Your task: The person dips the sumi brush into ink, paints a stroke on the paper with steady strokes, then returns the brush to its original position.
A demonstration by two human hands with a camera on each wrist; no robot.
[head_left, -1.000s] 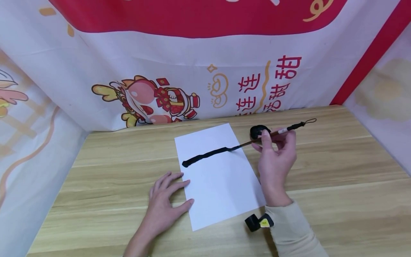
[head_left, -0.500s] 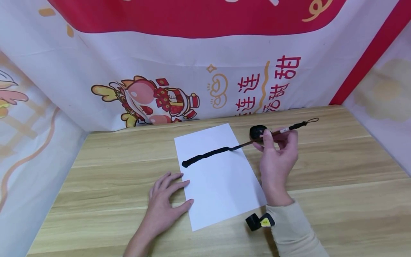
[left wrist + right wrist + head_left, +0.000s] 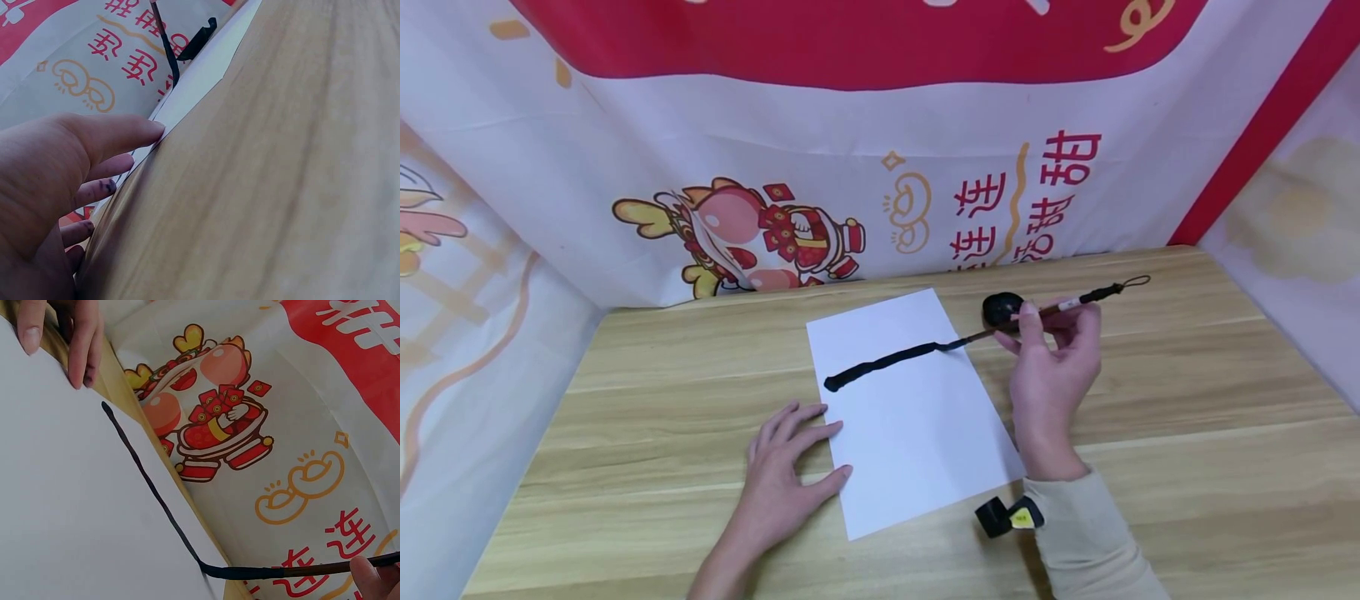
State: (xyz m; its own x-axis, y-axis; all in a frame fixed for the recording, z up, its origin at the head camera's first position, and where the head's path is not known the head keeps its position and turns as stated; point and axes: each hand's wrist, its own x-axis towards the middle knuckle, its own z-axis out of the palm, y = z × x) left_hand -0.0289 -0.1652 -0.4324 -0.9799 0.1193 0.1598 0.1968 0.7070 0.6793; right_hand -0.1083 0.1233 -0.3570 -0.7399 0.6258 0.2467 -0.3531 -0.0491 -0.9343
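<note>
My right hand [image 3: 1054, 375] pinches a writing brush [image 3: 1051, 311] with a dark brown handle and a hanging loop. Its black tip touches a white sheet of paper [image 3: 917, 433] near the right edge, at the end of a thick black ink stroke [image 3: 880, 363]. In the right wrist view the brush tip [image 3: 240, 572] lies bent on the paper where the stroke [image 3: 159, 497] ends. Spread along the sheet's left edge, my left hand [image 3: 790, 479] rests with its fingertips on the paper. Dark smudges mark some of its fingers [image 3: 103, 189] in the left wrist view.
Just behind my right hand sits a round black object [image 3: 1002, 309], partly hidden. The wooden table [image 3: 647, 400] runs back to a printed cloth [image 3: 820, 125] with cartoon figures and red characters. A black camera [image 3: 994, 517] is strapped at my right sleeve.
My right hand has shifted slightly to the right with the brush, and the stroke's right end reaches a little farther. The left hand and the paper have stayed put.
</note>
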